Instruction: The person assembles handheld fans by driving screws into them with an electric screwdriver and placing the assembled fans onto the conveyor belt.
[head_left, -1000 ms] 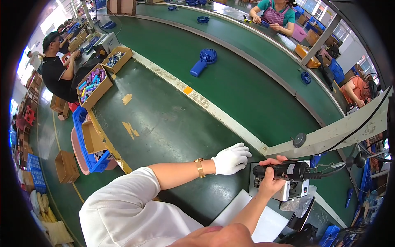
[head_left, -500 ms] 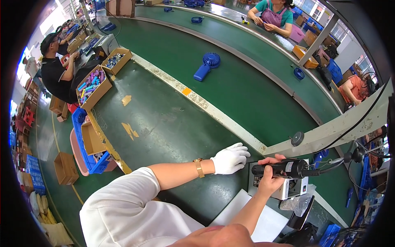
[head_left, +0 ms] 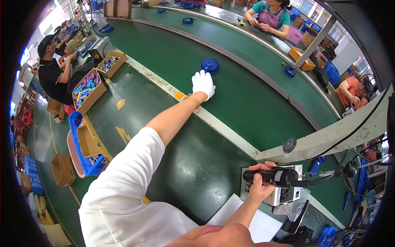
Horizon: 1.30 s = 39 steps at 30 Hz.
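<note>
Gloved left hand (head_left: 203, 86) is at the blue fan (head_left: 210, 65) on the green belt (head_left: 255, 107); finger closure cannot be determined. Bare right hand (head_left: 261, 189) is wrapped around a black cylindrical tool (head_left: 275, 178).

The fan (head_left: 210, 65) is plain blue, on a green belt (head_left: 242, 99). Just below it, the person's left fingers (head_left: 202, 76) are gloved in white; further below the fan, the sleeve (head_left: 127, 164) is plain white. To the fan's left, a brown carton (head_left: 91, 100) holds purple, blue and yellow pieces (head_left: 86, 88). To its lower right, the tool (head_left: 269, 177) is black. To its upper right, a co-worker's apron (head_left: 268, 19) is striped pinkish purple.
</note>
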### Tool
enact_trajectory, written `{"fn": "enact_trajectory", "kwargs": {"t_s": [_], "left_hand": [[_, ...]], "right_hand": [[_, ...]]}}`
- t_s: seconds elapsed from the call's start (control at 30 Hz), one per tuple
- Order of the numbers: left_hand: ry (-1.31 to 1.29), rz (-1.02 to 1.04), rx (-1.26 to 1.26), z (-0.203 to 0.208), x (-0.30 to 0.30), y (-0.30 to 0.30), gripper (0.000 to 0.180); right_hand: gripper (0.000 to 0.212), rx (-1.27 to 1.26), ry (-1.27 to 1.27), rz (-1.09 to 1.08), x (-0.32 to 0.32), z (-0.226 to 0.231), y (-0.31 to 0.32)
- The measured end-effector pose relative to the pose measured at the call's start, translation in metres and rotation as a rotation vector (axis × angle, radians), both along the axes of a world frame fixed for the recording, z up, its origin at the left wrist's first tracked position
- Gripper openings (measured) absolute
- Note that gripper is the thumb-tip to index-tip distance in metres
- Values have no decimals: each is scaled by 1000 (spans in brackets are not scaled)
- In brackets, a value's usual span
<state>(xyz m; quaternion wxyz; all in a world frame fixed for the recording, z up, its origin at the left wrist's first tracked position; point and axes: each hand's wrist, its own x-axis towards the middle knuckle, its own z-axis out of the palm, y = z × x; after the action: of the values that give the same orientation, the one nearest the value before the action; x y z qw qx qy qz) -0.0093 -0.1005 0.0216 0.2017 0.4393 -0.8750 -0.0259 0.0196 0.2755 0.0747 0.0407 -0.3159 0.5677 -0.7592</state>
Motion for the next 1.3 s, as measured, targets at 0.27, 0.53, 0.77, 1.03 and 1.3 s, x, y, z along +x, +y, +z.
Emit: {"fn": "enact_trajectory", "kwargs": {"t_s": [0.27, 0.53, 0.77, 1.03, 1.3], "left_hand": [[172, -120, 698, 14, 2, -31, 63], [885, -530, 1849, 12, 107, 173, 30], [862, -390, 2145, -5, 167, 248, 21], [773, -364, 2162, -5, 158, 265, 24], [798, -371, 2177, -7, 161, 261, 21]], "right_hand": [[61, -25, -7, -5, 0, 5, -8], [68, -217, 45, -14, 12, 14, -4], [62, -230, 98, -228, 22, 56, 11], [41, -204, 8, -146, 5, 28, 9], [44, -357, -175, 122, 16, 20, -12]]}}
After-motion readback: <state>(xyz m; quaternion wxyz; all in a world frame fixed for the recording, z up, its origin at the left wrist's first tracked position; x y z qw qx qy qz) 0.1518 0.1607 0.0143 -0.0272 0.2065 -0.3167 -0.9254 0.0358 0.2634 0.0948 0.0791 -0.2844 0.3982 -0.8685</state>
